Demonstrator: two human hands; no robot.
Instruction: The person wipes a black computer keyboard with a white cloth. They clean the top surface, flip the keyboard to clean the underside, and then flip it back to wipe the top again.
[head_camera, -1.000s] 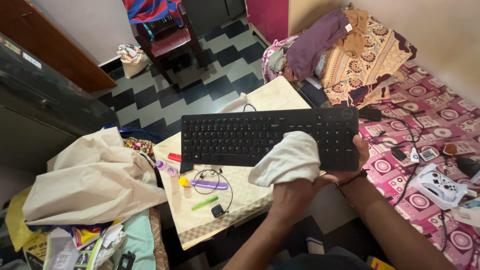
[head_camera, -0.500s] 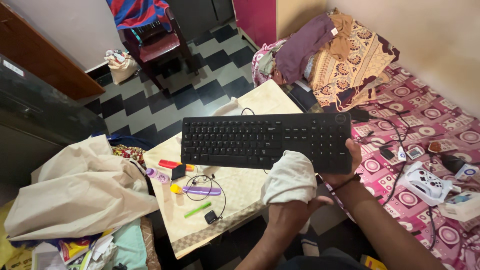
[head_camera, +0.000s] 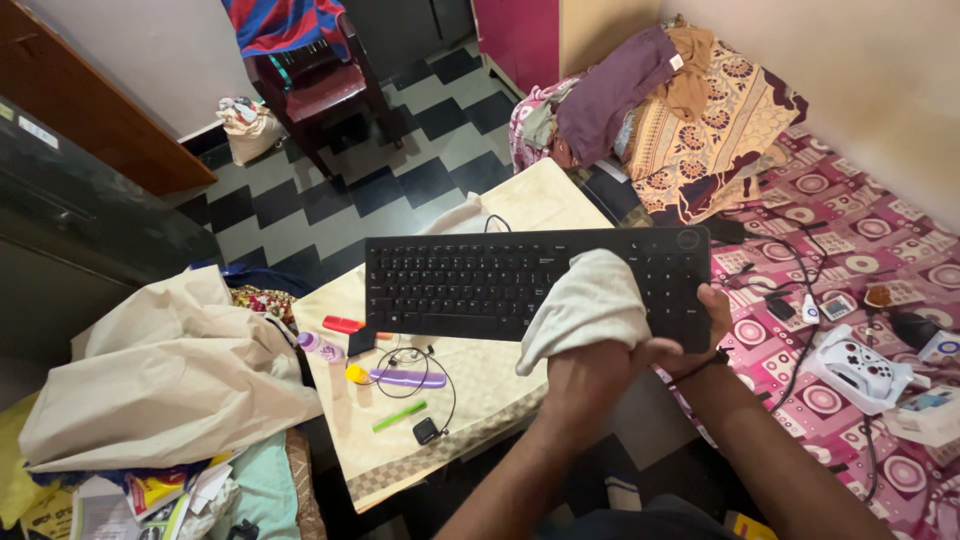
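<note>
My right hand (head_camera: 700, 335) grips the lower right corner of a black keyboard (head_camera: 470, 280), fingers curled shut around its edge, holding it level above the cloth-covered worktop (head_camera: 480, 390). My left hand (head_camera: 585, 375) has its fingers closed on a pale cloth (head_camera: 585, 300), which lies pressed on the keys right of centre. Below the keyboard, on the worktop, sit a purple brush (head_camera: 405, 379), a green stick (head_camera: 397, 416), a red marker (head_camera: 345, 325) and a tangled black cable (head_camera: 425, 365). A white game controller (head_camera: 858, 368) rests on the patterned bed at right.
</note>
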